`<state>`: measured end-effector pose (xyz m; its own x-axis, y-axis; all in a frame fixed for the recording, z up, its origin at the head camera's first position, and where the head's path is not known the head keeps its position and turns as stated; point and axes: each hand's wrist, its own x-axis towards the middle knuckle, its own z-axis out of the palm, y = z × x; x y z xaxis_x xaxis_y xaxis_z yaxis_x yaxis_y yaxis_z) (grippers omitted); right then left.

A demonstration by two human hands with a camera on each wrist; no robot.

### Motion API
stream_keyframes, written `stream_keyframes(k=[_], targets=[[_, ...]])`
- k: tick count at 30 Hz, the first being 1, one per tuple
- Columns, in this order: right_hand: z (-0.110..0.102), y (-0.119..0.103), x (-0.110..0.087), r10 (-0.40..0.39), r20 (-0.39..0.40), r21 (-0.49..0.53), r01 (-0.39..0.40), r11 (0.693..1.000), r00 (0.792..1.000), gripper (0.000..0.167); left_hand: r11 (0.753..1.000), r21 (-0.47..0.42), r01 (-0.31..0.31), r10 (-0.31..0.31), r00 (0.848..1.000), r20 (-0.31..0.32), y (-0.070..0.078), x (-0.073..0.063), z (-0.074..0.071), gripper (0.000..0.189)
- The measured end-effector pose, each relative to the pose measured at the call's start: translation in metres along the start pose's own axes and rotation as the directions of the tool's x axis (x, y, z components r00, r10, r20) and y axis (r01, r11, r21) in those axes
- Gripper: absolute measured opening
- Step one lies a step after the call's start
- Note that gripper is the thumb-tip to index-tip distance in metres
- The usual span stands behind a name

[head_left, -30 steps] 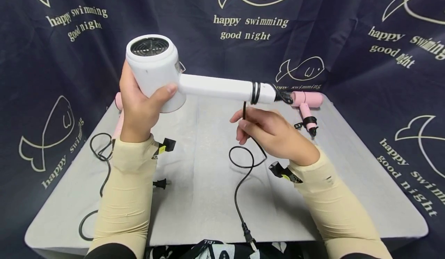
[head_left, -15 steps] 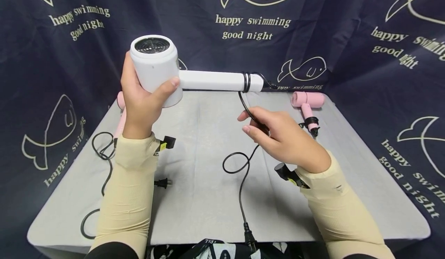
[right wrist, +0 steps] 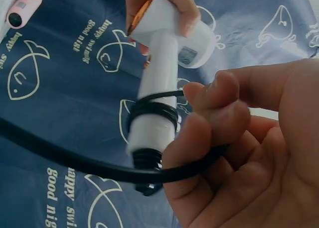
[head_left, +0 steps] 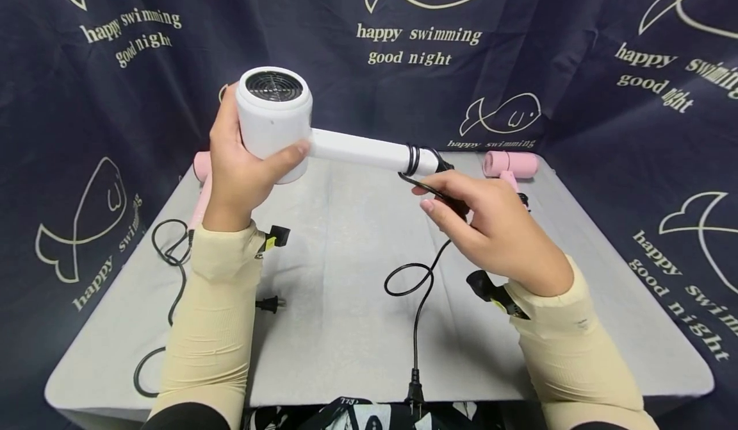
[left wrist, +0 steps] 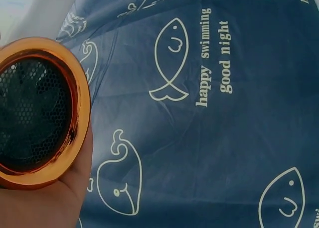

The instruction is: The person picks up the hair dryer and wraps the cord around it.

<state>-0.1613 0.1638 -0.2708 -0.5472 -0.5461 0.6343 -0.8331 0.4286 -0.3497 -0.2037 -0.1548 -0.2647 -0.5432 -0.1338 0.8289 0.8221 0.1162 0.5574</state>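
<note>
My left hand (head_left: 239, 173) grips the barrel of a white hair dryer (head_left: 271, 129) above the table, its dark grille facing up and its handle pointing right. In the left wrist view the dryer's copper-coloured ring (left wrist: 80, 98) surrounds a mesh. Several turns of black cord (head_left: 413, 159) wrap the handle near its end. Just below that end, my right hand (head_left: 501, 228) holds the cord between curled fingers, which shows in the right wrist view too. From there the loose cord (head_left: 416, 318) hangs in a loop down to a plug (head_left: 415, 390) at the table's front edge.
A pink hair dryer (head_left: 512, 165) lies at the table's back right, partly behind my right hand. Another pink hair dryer (head_left: 202, 166) is mostly hidden by my left arm, with its cord (head_left: 167, 257) and a plug (head_left: 268, 304) nearby. A dark blue curtain (head_left: 323, 33) surrounds the table (head_left: 340, 340).
The white hair dryer has shifted right, and its handle end now dips closer to my right hand. My right hand has moved right with the cord, and the hanging loop has swung right.
</note>
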Motion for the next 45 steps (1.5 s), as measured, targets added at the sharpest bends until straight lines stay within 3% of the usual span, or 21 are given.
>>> stream_keyframes(k=[7,14,19,24,29,34,37,45], targets=[[-0.006,-0.003,0.000,0.000,-0.091,-0.001,0.000,1.000,0.996,0.014,0.995,0.051,0.085,-0.089,0.993,0.084,-0.007,-0.002,-0.005,0.076],[-0.012,-0.009,0.002,0.003,-0.119,0.113,0.010,0.994,0.993,0.020,1.000,0.018,0.003,-0.007,0.980,0.200,-0.017,-0.002,-0.010,0.082],[-0.011,0.003,0.003,0.021,-0.097,0.218,0.001,0.976,0.995,0.024,0.997,-0.068,-0.022,0.038,0.972,0.233,-0.017,-0.002,-0.011,0.082],[-0.006,0.021,0.003,0.012,-0.063,0.285,0.006,0.958,0.998,0.027,0.991,-0.136,-0.002,0.030,0.977,0.209,-0.017,-0.003,-0.012,0.082],[0.001,0.029,0.003,0.048,-0.004,0.317,-0.044,0.947,0.999,0.026,0.976,-0.217,0.018,0.027,0.979,0.201,-0.016,-0.003,-0.013,0.078],[0.008,0.030,0.004,0.071,0.091,0.409,-0.102,0.907,0.993,0.026,0.938,-0.344,0.050,0.022,0.979,0.202,-0.012,-0.004,-0.009,0.070],[0.013,0.031,0.006,0.033,0.137,0.471,-0.094,0.877,0.990,0.031,0.923,-0.383,0.043,0.029,0.983,0.179,-0.008,-0.003,-0.007,0.065],[0.037,0.027,0.009,-0.039,0.196,0.464,-0.058,0.884,0.980,0.020,0.920,-0.391,-0.008,0.045,0.995,0.087,0.002,-0.002,-0.001,0.057]])
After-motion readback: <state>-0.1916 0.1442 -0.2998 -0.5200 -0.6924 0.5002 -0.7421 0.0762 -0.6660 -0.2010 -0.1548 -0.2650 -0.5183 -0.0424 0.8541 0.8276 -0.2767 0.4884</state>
